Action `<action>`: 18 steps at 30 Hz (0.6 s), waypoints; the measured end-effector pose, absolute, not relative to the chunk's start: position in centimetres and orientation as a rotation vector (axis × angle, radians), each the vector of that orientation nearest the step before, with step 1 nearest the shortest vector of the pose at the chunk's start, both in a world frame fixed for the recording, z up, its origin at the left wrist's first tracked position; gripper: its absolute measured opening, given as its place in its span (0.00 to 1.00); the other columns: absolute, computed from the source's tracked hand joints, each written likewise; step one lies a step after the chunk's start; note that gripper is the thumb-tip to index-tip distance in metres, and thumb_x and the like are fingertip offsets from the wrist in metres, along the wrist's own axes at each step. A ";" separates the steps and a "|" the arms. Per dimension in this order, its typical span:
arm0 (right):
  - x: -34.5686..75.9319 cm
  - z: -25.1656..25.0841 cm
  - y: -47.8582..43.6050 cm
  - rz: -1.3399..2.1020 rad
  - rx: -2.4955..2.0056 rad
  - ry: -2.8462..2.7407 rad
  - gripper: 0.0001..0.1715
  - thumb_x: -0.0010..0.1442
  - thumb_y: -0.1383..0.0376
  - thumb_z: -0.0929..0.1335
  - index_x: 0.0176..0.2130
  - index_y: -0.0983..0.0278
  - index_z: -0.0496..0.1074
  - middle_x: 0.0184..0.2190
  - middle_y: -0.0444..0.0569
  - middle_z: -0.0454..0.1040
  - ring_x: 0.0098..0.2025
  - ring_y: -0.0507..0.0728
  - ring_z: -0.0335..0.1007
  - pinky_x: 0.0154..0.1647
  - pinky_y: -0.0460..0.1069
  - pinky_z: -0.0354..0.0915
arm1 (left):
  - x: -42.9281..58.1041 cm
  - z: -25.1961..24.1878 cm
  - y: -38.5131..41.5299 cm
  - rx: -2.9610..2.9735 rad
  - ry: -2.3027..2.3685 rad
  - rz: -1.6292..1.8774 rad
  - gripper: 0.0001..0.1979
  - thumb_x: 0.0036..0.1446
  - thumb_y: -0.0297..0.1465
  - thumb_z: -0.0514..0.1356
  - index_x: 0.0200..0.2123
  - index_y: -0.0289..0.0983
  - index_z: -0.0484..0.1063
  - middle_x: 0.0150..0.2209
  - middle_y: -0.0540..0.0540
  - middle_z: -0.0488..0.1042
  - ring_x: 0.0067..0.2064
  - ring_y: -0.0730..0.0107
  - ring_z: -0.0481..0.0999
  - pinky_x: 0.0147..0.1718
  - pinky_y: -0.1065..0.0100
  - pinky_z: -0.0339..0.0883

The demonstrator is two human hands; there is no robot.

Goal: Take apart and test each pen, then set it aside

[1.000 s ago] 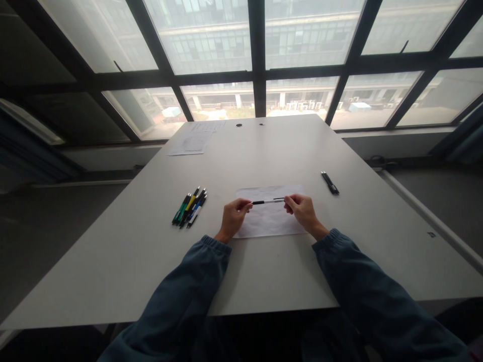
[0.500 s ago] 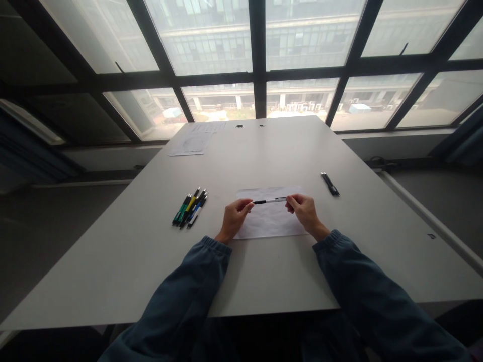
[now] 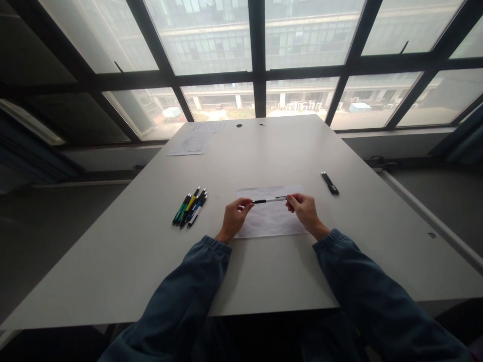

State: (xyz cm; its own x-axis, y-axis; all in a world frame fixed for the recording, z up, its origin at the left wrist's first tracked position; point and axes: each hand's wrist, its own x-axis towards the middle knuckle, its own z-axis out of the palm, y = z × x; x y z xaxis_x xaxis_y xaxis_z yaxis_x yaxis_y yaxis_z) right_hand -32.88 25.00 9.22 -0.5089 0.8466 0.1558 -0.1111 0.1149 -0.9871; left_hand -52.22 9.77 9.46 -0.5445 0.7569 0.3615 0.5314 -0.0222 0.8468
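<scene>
A black and white pen point(image 3: 269, 200) is held level between my two hands, above a sheet of white paper point(image 3: 271, 223). My left hand point(image 3: 234, 217) pinches its black tip end between thumb and fingers. At the other end, by the clip, my right hand point(image 3: 303, 211) grips it the same way. Left of the paper lies a bunch of pens point(image 3: 189, 207) in green, yellow, blue, white and black. To the right, dark pens point(image 3: 330, 183) rest side by side; how many is hard to tell.
The white table point(image 3: 151, 271) runs up to a wide window point(image 3: 211, 35) with dark frames. Printed sheets point(image 3: 190, 142) lie at its far left. A round dark hole point(image 3: 239, 125) sits near the far edge. A small dark mark point(image 3: 431, 235) shows on the right side.
</scene>
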 end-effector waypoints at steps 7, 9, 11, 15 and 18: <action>-32.9 9.4 24.9 1.505 -0.727 -1.600 0.21 0.55 0.51 0.72 0.27 0.67 0.76 0.21 0.48 0.75 0.20 0.50 0.65 0.20 0.46 0.61 | -52.2 9.6 9.7 1.366 1.972 1.580 0.14 0.60 0.42 0.60 0.36 0.36 0.76 0.32 0.45 0.79 0.34 0.66 0.78 0.33 0.68 0.69; -32.8 9.3 24.9 1.500 -0.727 -1.600 0.21 0.55 0.51 0.72 0.27 0.67 0.76 0.21 0.48 0.75 0.20 0.50 0.65 0.20 0.46 0.61 | -52.2 9.6 9.7 1.369 1.974 1.599 0.14 0.58 0.42 0.62 0.40 0.37 0.76 0.34 0.45 0.79 0.36 0.66 0.78 0.33 0.68 0.69; -32.8 9.3 24.9 1.495 -0.732 -1.601 0.21 0.55 0.51 0.72 0.27 0.67 0.76 0.21 0.48 0.75 0.20 0.50 0.65 0.20 0.46 0.61 | -52.2 9.6 9.6 1.388 1.986 1.615 0.15 0.57 0.41 0.63 0.43 0.38 0.75 0.36 0.46 0.78 0.37 0.67 0.77 0.34 0.69 0.69; -32.8 9.3 24.9 1.500 -0.735 -1.597 0.21 0.55 0.51 0.72 0.27 0.67 0.76 0.21 0.48 0.74 0.20 0.50 0.65 0.20 0.46 0.61 | -52.2 9.5 9.6 1.418 2.010 1.605 0.10 0.58 0.38 0.62 0.39 0.38 0.76 0.35 0.46 0.78 0.36 0.68 0.77 0.34 0.69 0.69; -32.9 9.3 25.0 1.503 -0.734 -1.599 0.22 0.54 0.50 0.72 0.27 0.67 0.75 0.21 0.48 0.74 0.20 0.50 0.65 0.19 0.46 0.61 | -52.1 9.5 9.7 1.398 2.031 1.593 0.11 0.58 0.39 0.62 0.38 0.38 0.76 0.34 0.46 0.79 0.36 0.67 0.77 0.33 0.68 0.68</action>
State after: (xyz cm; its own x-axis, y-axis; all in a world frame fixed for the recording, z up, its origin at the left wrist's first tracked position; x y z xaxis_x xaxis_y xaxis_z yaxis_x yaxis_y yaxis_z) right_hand -32.86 24.96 9.26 -0.5077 0.8459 0.1631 -0.1107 0.1237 -0.9861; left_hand -52.14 9.75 9.51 -0.5300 0.7634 0.3693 0.5406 -0.0314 0.8407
